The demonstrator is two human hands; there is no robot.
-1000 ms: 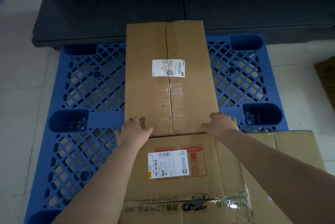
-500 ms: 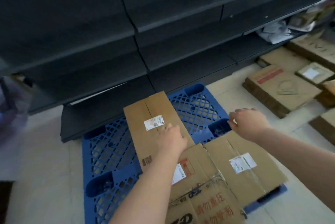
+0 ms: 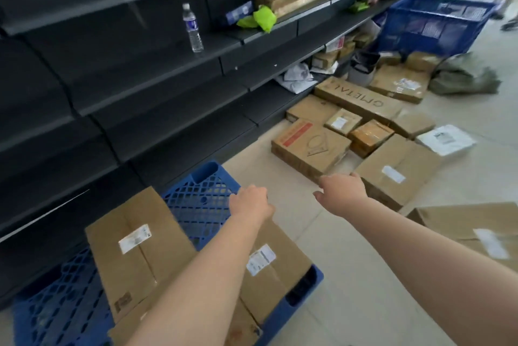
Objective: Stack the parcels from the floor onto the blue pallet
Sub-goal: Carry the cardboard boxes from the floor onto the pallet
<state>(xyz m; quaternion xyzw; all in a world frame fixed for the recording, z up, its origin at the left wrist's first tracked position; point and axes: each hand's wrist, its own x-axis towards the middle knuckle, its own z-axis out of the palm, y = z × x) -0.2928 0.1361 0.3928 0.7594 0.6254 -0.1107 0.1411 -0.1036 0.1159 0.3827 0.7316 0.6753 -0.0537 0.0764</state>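
Note:
The blue pallet (image 3: 201, 200) lies on the floor at lower left against the dark shelving. Two brown parcels rest on it: a long box (image 3: 131, 250) on the left and a wider box (image 3: 272, 261) toward the pallet's near right corner. My left hand (image 3: 249, 202) hovers above the pallet, fingers loosely curled, holding nothing. My right hand (image 3: 342, 190) reaches out over the floor, empty, just short of a brown parcel (image 3: 398, 174). Several more parcels (image 3: 311, 146) lie on the floor beyond it.
Dark shelving (image 3: 140, 87) runs along the left, with a water bottle (image 3: 192, 28) and green bags (image 3: 260, 19) on it. A blue cart (image 3: 437, 23) stands at far right. Another brown box (image 3: 476, 230) lies under my right forearm. A white mailer (image 3: 445, 139) lies on the tiles.
Both hands have left the long box on the pallet. My view has swung up and right toward the floor parcels, and both arms now stretch that way.

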